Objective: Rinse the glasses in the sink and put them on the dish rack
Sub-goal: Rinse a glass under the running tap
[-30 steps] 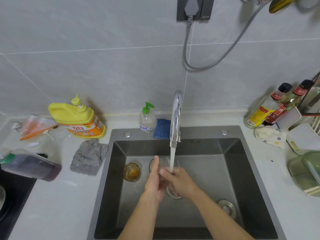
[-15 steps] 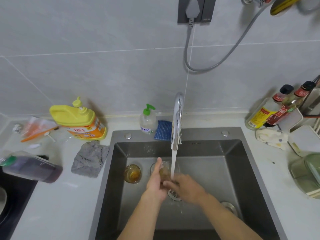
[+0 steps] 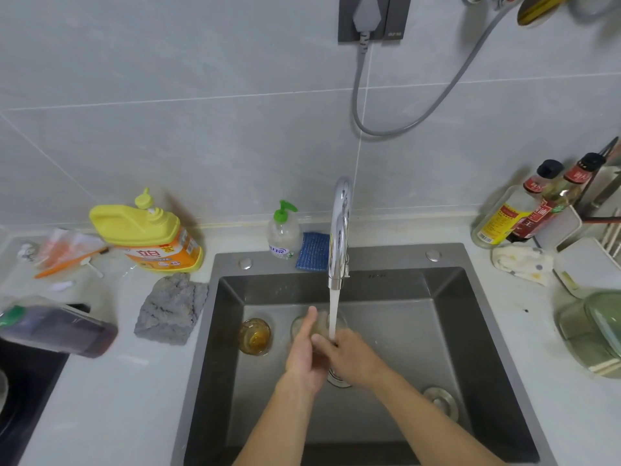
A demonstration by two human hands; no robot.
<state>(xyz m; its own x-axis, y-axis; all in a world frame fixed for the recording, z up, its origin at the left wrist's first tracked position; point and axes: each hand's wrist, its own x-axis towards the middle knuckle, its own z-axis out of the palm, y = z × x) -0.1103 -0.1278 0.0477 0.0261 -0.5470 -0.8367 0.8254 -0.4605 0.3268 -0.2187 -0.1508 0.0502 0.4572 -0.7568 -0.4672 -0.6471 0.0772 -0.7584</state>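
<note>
- While water from the tap falls on it, the clear glass sits over the sink, gripped by the left hand, thumb raised.
- Right hand curls fingers round its near side.
- Amber-stained glass stands just left.

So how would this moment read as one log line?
phase: rinsing | left hand: holds clear glass | right hand: grips it too | tap: running | amber-stained glass: standing in sink

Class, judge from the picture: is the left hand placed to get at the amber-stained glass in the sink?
Probably yes: the amber-stained glass stands close beside the left hand, bare sink floor between. But that hand grips the clear glass, so it must let go first.
</note>
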